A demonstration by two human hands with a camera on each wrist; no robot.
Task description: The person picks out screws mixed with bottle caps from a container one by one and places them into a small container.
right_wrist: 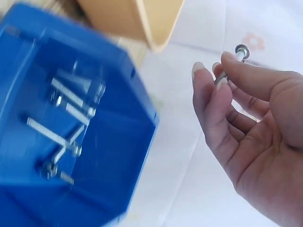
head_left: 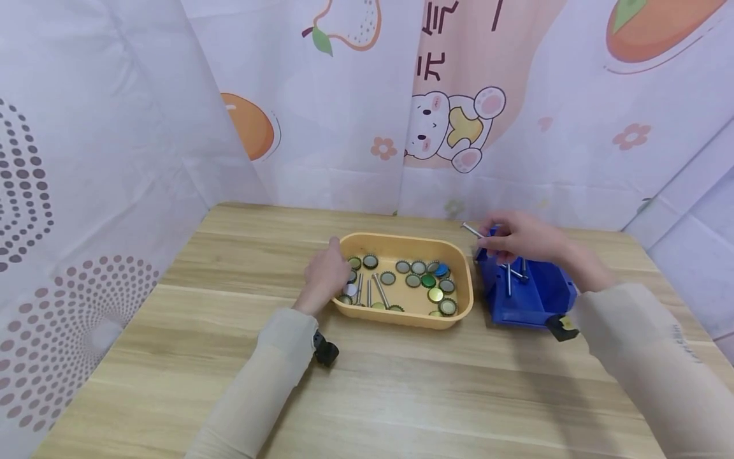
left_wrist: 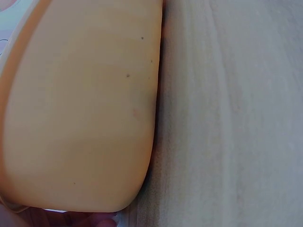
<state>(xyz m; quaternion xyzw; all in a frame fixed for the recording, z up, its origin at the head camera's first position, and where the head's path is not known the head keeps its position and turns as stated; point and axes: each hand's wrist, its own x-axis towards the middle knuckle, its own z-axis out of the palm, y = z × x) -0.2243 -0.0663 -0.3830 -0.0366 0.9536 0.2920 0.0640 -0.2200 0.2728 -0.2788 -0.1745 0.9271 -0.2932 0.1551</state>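
Note:
My left hand (head_left: 328, 273) holds the left end of a yellow plastic tray (head_left: 413, 319), its fingers partly hidden at the rim. Bottle caps in silver, green, blue and gold lie in the tray, among them a green cap (head_left: 428, 280). Several long bolts, such as this bolt (head_left: 381, 290), lie at its left side. Above the blue bin (head_left: 518, 317), my right hand (head_left: 524, 237) pinches a metal bolt (right_wrist: 242, 52) between thumb and fingertips, head end sticking out. More loose bolts (right_wrist: 53, 135) lie inside the bin.
Both containers stand toward the back of a wooden table (head_left: 401, 395), the bin right of the tray with a narrow gap between. A printed curtain (head_left: 344, 185) hangs right behind the table's back edge. Small black cameras (head_left: 325, 350) are strapped at the wrists.

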